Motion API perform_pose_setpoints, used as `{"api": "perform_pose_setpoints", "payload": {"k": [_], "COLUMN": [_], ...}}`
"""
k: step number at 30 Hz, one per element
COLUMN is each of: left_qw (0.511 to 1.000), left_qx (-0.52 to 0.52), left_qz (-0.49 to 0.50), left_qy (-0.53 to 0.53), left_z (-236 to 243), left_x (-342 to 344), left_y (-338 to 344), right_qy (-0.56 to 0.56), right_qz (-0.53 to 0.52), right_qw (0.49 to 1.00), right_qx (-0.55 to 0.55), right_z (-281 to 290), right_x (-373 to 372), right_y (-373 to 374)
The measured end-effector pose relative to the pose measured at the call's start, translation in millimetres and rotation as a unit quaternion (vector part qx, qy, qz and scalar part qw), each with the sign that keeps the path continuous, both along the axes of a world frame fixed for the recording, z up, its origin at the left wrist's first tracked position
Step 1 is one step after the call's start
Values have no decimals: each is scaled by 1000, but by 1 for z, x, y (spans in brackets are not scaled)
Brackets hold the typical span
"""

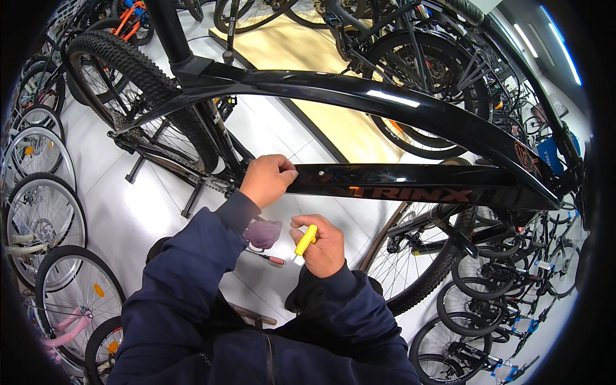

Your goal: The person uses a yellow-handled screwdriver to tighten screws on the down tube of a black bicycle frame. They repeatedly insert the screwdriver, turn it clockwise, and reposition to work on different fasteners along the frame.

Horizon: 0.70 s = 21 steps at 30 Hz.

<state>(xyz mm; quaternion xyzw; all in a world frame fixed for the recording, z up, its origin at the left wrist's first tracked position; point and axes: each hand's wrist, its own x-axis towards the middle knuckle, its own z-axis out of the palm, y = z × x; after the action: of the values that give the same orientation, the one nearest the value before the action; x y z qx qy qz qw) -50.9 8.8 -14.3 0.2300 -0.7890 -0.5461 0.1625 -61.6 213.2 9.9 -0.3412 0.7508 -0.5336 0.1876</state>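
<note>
A black bicycle frame [398,110] with red lettering spans the view, its rear wheel [128,83] at upper left and front wheel [423,269] at lower right. My left hand [265,180] rests at the lower tube [333,179], near the crank end, fingertips pinched on something I cannot make out, beside a small silver fitting [321,173]. Below the tube my right hand [319,250] grips a yellow-handled hex key [306,240]. A pink cloth [263,233] and a red-handled tool [274,260] lie below, between my hands.
Rows of bicycles and wheels line the left [45,228] and right [484,337]. More bicycles [420,64] stand behind the frame. A beige board [276,48] lies on the white tiled floor [160,199]. A stand [189,205] is under the rear of the bicycle.
</note>
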Motion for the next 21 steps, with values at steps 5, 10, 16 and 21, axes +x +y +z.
{"api": "perform_pose_setpoints", "payload": {"k": [5, 10, 16, 21], "left_qw": [998, 1000, 999, 993], "left_qx": [36, -12, 36, -13], "left_qz": [20, 10, 31, 2], "left_qy": [38, 27, 15, 118], "left_z": [-2, -3, -5, -5], "left_x": [-2, -2, -3, -3], "left_y": [-1, 0, 0, 0], "right_qy": [-7, -1, -6, 4], "right_qz": [3, 1, -2, 2], "right_qw": [1000, 1000, 1000, 1000], "right_qx": [-3, 0, -2, 6], "right_z": [0, -1, 0, 2], "right_x": [0, 0, 1, 1], "right_y": [0, 0, -1, 0]}}
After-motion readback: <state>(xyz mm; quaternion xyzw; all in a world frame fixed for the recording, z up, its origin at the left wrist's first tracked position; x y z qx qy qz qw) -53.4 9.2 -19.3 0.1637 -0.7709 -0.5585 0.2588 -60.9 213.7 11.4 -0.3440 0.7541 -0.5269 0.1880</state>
